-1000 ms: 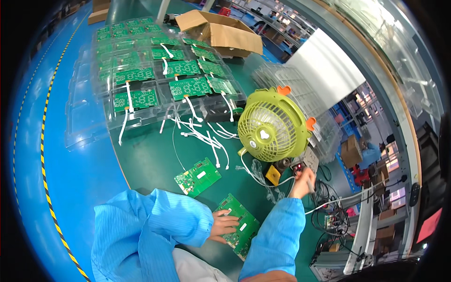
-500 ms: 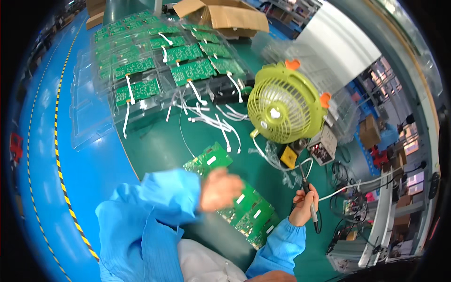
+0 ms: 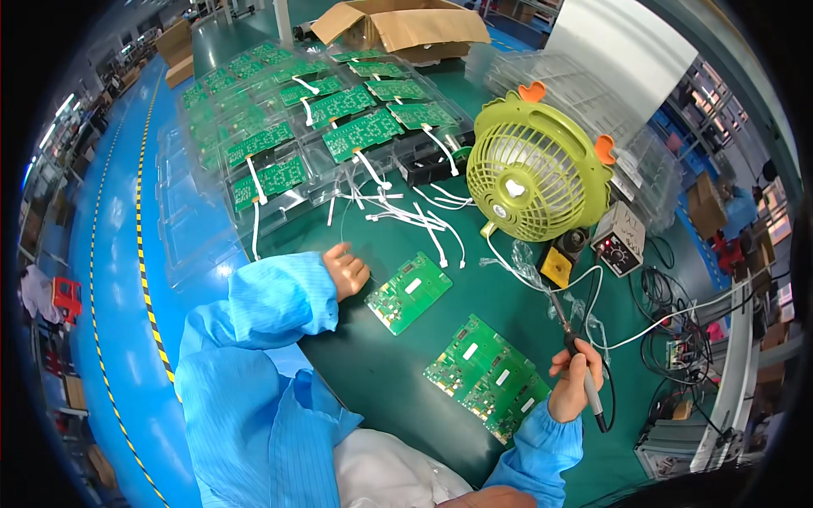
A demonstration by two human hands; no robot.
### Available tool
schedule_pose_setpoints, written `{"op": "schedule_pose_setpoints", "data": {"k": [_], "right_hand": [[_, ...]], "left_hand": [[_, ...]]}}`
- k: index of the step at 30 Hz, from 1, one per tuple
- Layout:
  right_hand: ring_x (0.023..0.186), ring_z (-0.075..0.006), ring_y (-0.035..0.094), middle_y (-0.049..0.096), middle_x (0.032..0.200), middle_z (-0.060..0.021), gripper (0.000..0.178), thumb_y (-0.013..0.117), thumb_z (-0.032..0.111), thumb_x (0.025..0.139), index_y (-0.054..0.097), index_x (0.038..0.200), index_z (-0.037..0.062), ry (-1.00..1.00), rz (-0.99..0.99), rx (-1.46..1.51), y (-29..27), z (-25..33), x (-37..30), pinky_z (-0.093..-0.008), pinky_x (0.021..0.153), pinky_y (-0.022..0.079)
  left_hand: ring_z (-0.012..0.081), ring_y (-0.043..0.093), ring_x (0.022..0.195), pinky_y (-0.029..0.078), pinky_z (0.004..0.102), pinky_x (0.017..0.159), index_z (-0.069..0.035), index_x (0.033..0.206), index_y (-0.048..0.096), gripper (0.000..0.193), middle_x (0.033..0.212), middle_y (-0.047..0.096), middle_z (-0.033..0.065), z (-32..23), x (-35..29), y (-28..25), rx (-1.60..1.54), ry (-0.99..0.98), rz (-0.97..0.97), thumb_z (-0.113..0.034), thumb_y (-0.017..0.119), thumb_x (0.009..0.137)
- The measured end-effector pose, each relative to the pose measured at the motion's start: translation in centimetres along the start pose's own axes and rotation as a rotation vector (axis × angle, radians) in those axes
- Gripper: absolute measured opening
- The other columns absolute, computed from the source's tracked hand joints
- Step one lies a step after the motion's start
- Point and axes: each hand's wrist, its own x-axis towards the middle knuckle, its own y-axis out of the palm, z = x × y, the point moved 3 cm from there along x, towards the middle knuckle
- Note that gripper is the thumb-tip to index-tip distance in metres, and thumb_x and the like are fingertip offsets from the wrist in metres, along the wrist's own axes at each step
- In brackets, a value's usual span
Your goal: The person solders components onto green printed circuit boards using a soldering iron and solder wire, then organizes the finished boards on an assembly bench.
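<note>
My right hand (image 3: 577,385) grips a soldering iron (image 3: 584,372) by its handle, its tip pointing up and away from me. The fingers of my left hand (image 3: 345,271) are curled at the lower end of a thin solder wire (image 3: 343,218); the pinch itself is hard to see. Beside that hand a single green circuit board (image 3: 411,292) lies flat on the table. Several joined or touching green boards (image 3: 487,377) lie between it and my right forearm. Neither hand touches a board.
Clear trays (image 3: 199,216) of green boards with white leads fill the far left. Loose white cables (image 3: 406,222) lie before them. A green fan (image 3: 535,182) stands far right, near a yellow sponge (image 3: 555,267) and a soldering station (image 3: 621,245). An open carton (image 3: 423,34) stands behind.
My left hand has moved left and away from me, off the boards, to the thin wire. My right hand still holds the soldering iron. The whole view has shifted slightly.
</note>
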Motion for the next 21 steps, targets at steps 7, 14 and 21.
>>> {"op": "schedule_pose_setpoints", "data": {"k": [7,14,21], "right_hand": [[0.054,-0.0167,0.051,0.059,0.068,-0.0131,0.023,0.053,0.012,0.085,0.059,0.101,-0.0021,0.001,-0.042,0.06,-0.6,0.4,0.2,-0.0241,0.05,0.043],[0.057,-0.016,0.051,0.058,0.07,-0.0128,0.023,0.053,0.014,0.086,0.058,0.102,-0.0018,0.042,0.031,0.045,0.0,0.7,0.2,-0.0232,0.051,0.042],[0.058,-0.0176,0.055,0.061,0.073,-0.0141,0.024,0.059,0.001,0.078,0.058,0.102,-0.0019,0.123,0.052,-0.004,1.2,0.9,-1.2,-0.0246,0.053,0.046]], "left_hand": [[0.0202,0.054,0.073,0.042,0.0376,0.087,-0.006,0.086,0.057,0.013,0.079,0.054,0.0054,0.6,4.8,-7.1,-0.098,-0.079,-0.297,-0.008,0.057,0.074],[0.0225,0.059,0.079,0.038,0.0414,0.095,-0.004,0.084,0.058,0.009,0.087,0.062,0.0061,-4.0,1.2,-3.3,-0.757,-0.193,-0.088,-0.008,0.062,0.077],[0.0218,0.059,0.078,0.037,0.0412,0.096,-0.004,0.085,0.06,0.008,0.088,0.062,0.008,-9.2,3.8,-4.0,-0.828,-0.127,-0.166,-0.008,0.061,0.077]]}}
